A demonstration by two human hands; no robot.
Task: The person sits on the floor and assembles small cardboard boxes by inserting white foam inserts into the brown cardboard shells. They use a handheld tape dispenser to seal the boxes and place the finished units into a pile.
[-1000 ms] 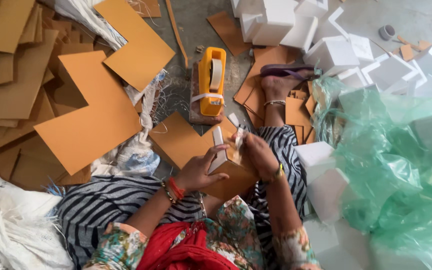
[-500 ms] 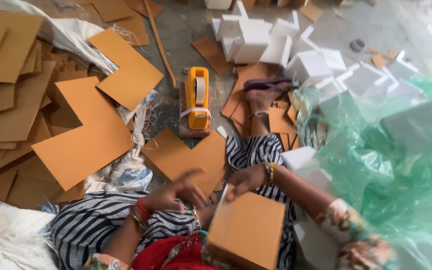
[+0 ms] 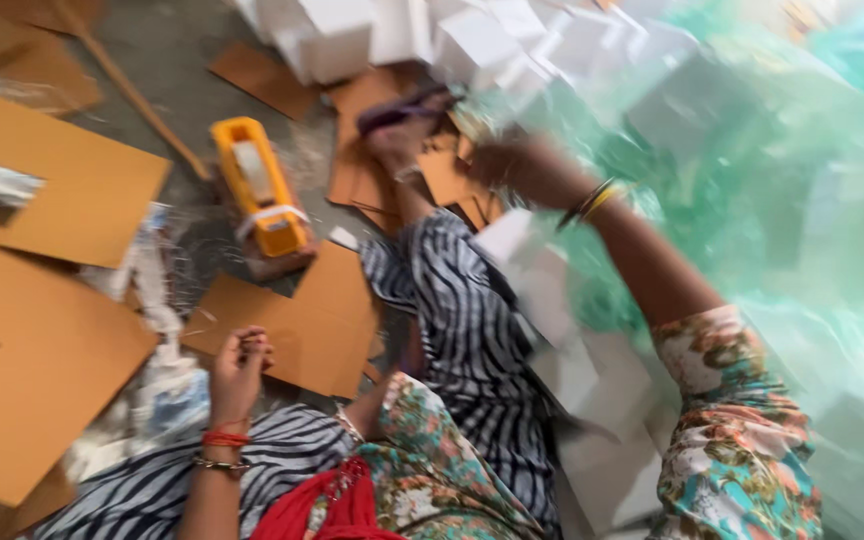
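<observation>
The left hand [image 3: 240,362] rests loosely curled and empty at the edge of a brown cardboard sheet [image 3: 297,325] on the floor. The right hand [image 3: 527,170], blurred, reaches out to the green plastic bag [image 3: 752,200] of white boxes just beyond it; whether it grips anything I cannot tell

One head-worn camera looks steeply down, close, over lap and littered floor [image 3: 167,60].

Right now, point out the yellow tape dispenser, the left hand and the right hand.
yellow tape dispenser [image 3: 262,195], head view, on its yellow body.
left hand [image 3: 239,363], head view, back of the hand.
right hand [image 3: 522,168], head view, blurred knuckles.
</observation>
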